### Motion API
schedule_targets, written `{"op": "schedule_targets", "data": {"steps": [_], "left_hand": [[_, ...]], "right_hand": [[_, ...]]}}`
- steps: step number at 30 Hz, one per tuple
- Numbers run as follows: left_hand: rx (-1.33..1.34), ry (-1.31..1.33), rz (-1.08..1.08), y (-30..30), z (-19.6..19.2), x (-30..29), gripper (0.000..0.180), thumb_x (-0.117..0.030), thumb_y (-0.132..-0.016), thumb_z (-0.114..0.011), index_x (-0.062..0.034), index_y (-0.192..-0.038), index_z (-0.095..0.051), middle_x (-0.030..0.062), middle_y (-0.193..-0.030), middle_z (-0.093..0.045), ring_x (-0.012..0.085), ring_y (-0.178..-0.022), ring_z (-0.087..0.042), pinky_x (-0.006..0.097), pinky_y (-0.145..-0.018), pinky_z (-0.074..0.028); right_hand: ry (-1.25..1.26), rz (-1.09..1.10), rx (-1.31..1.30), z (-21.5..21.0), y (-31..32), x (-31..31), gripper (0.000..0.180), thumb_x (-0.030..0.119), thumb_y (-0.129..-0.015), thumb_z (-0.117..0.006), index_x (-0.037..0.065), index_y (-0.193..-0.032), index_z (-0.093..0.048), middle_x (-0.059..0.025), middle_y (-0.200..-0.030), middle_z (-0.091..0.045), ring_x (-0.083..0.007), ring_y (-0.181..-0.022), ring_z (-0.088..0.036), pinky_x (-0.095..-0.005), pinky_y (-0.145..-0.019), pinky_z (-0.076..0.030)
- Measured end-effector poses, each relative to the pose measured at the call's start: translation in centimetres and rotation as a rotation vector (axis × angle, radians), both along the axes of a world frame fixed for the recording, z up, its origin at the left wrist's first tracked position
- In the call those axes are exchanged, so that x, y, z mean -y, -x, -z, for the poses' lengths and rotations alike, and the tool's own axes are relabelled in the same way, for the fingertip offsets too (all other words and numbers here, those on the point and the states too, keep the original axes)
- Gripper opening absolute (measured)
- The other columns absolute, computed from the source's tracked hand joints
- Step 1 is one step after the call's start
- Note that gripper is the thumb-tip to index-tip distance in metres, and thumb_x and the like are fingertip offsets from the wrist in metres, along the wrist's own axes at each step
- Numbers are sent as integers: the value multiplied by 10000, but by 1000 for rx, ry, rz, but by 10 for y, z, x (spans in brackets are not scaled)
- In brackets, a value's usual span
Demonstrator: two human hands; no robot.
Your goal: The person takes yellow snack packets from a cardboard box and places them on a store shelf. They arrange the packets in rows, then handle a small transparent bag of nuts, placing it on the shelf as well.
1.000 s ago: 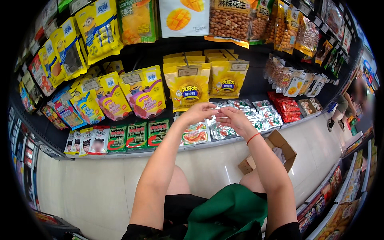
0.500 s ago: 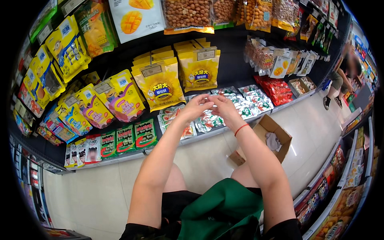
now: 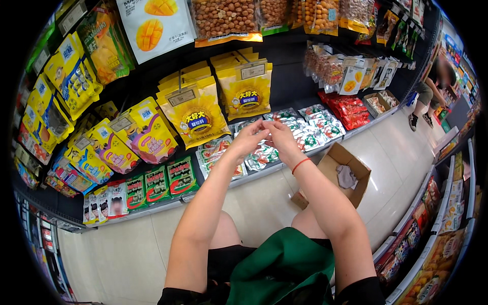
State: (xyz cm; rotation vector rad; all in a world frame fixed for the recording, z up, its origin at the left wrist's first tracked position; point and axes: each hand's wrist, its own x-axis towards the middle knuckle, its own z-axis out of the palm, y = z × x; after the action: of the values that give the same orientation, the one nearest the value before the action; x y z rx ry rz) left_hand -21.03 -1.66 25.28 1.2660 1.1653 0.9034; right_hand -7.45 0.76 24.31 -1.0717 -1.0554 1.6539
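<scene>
My left hand (image 3: 249, 138) and my right hand (image 3: 282, 139) meet at the fingertips in front of the lower shelf. Their fingers are curled and pressed together; whatever they may hold is hidden. A red cord circles my right wrist. Just behind and below the hands lie small silvery packets with green and red print (image 3: 311, 137), spread flat in several rows. To the left of them hangs a large yellow snack bag (image 3: 197, 118) on a hook, with another yellow bag (image 3: 246, 94) beside it.
An open cardboard box (image 3: 363, 173) with a crumpled pale cloth-like piece (image 3: 347, 177) stands on the floor right of my knees. Red packets (image 3: 346, 111) fill the shelf's right part. A second shelf (image 3: 406, 239) borders the right. Farther off, a person (image 3: 429, 94) sits low.
The view has shifted slightly, so the shelf goods sit a little farther left. My hands stay joined at the fingertips in nearly the same pose.
</scene>
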Motion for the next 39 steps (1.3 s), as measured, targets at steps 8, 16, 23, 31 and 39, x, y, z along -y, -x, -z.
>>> {"op": "schedule_targets", "data": {"steps": [8,16,23,31,39], "left_hand": [[59,-4,41,-17,2,-6,600,-289,-925,-537,-80,-1424,-278,20,-1266,-505,124,-1134,-479,299,-881,-420],[26,21,184,-41,-4,-7,383,-328,-922,-536,-154,-1262,-507,-3,-1164,-575,112,-1121,-494,316,-891,-411],[49,6,223,-56,-7,-2,402,-319,-928,-531,-158,-1292,-475,-21,-1180,-557,95,-1120,-493,317,-913,-399],[160,3,203,-57,-10,5,501,-313,-914,-564,-136,-1360,-417,-22,-1313,-480,104,-1153,-479,305,-906,-412],[166,-21,197,-64,-8,4,462,-327,-926,-539,-143,-1338,-442,-17,-1277,-507,107,-1155,-476,303,-910,-404]], "right_hand": [[2,88,39,2,-14,1,239,273,-910,-543,77,-1043,-572,-11,-930,-621,-113,-843,-579,-284,-714,-436],[7,175,116,-12,-45,16,349,279,-901,-568,85,-1187,-519,-31,-1043,-590,-124,-912,-566,-296,-774,-434],[8,194,137,-24,-59,25,372,235,-912,-556,103,-1254,-489,-8,-1016,-596,-85,-884,-547,-256,-755,-458],[-17,187,123,-32,-60,32,345,238,-913,-557,104,-1229,-521,-14,-1005,-578,-84,-863,-529,-254,-753,-456],[-26,182,116,-28,-68,28,396,272,-901,-577,91,-1243,-497,-38,-1050,-565,-128,-961,-554,-300,-790,-448]]}}
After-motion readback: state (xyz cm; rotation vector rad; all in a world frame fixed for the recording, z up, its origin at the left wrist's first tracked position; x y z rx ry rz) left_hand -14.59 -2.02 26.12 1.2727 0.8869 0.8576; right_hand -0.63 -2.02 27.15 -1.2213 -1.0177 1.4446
